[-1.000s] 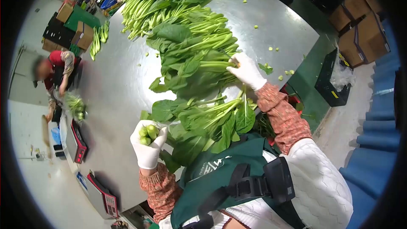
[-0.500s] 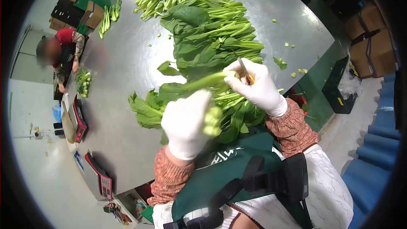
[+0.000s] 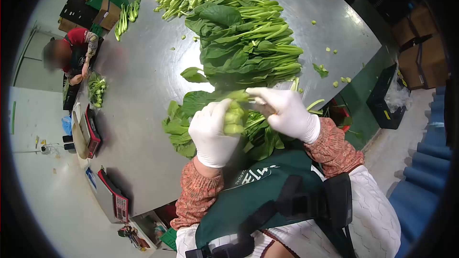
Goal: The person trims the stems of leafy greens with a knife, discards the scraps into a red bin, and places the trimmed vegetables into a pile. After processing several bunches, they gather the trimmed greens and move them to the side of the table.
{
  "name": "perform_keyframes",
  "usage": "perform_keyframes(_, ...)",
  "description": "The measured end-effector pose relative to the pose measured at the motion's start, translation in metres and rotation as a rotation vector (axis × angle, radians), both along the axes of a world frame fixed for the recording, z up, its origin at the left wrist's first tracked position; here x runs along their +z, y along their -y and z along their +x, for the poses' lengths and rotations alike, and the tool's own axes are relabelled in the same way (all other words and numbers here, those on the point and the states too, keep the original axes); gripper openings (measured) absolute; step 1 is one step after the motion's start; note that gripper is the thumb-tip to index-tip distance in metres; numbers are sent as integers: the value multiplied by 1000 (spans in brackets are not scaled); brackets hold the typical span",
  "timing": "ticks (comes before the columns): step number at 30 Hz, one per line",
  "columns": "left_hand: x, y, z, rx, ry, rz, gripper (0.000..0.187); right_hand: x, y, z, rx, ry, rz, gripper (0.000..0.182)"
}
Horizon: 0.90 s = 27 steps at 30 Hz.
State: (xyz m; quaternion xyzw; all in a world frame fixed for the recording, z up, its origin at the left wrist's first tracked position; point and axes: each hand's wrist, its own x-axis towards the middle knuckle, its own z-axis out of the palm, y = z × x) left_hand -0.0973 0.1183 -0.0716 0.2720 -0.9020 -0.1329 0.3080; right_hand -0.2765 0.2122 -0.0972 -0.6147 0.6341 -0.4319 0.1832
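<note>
My left hand [image 3: 213, 131], in a white glove, is closed round a bunch of leafy greens [image 3: 234, 118], with the pale cut stem ends facing right and the leaves hanging out to the left. Close by on the right, my right hand [image 3: 284, 110], also gloved, has its fingers bent at the top of the bunch; what lies between them is blurred, and no knife can be made out. Loose greens [image 3: 263, 138] lie below and between the hands. A long pile of greens [image 3: 248, 43] stretches away beyond them.
The metal table [image 3: 138, 129] carries stem scraps, two red scales [image 3: 114, 196] and a small bunch of greens [image 3: 97, 90] at the left. A co-worker [image 3: 79, 50] stands at the left edge. Black crates [image 3: 385, 100] and cardboard boxes [image 3: 423, 62] are at the right.
The stalk stretched between my hands has come to the bunch in my left hand. My right hand has turned, and the orange-handled blade it held is out of sight.
</note>
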Motion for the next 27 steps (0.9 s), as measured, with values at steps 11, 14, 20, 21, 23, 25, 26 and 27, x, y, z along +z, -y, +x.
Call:
perform_keyframes(11,11,11,24,-8,-111,186,38,-21,-1,-23,-48,-398,341,38)
perform_keyframes(14,12,20,38,90,-241,407,32,53,9,-10,71,-569,247,43)
perform_keyframes(20,32,31,74,232,-579,807,30,210,14,66,625,-881,-194,45)
perform_keyframes(21,35,30,79,244,-574,726,29,212,14,68,660,-879,-191,45)
perform_keyframes(23,33,35,99,244,-565,688,30,212,13,69,715,-884,-159,45)
perform_keyframes(25,34,40,119,255,-476,582,33,209,13,71,750,-906,-130,45)
perform_keyframes(26,22,45,128,262,-578,611,34,206,13,70,756,-902,-114,45)
perform_keyframes(27,20,41,127,260,-679,669,34,205,14,70,778,-909,-98,46)
